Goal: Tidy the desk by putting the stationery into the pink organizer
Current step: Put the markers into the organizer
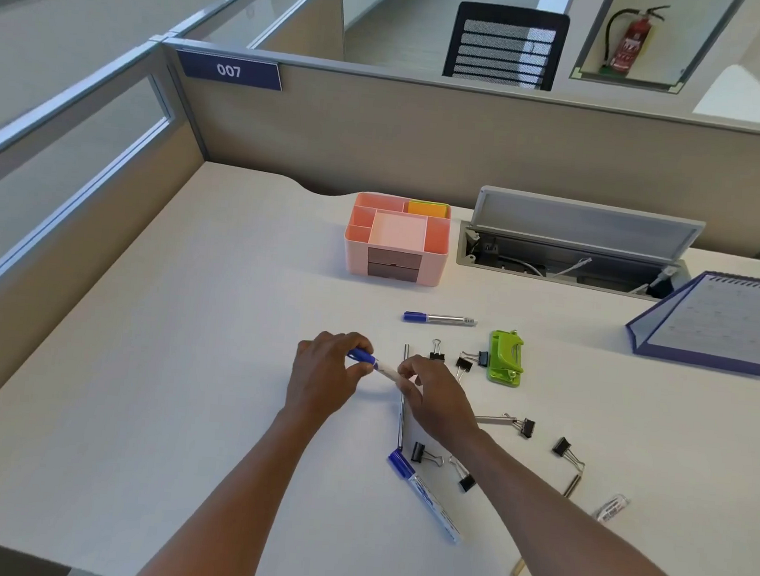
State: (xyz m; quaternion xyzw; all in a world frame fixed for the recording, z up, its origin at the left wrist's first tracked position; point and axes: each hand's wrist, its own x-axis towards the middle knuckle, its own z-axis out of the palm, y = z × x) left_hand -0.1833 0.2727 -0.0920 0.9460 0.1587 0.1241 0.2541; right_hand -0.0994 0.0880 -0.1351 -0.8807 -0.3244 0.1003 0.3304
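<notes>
Both hands hold one blue-capped white marker above the pale surface: the left hand has a clenched grip on its cap end, the right hand pinches its barrel. The pink plastic organizer stands well apart behind them.

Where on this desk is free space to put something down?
Bare desk lies left of the left hand and the pink organizer. Crowded: right of the right hand, among binder clips and green hole punch.
</notes>
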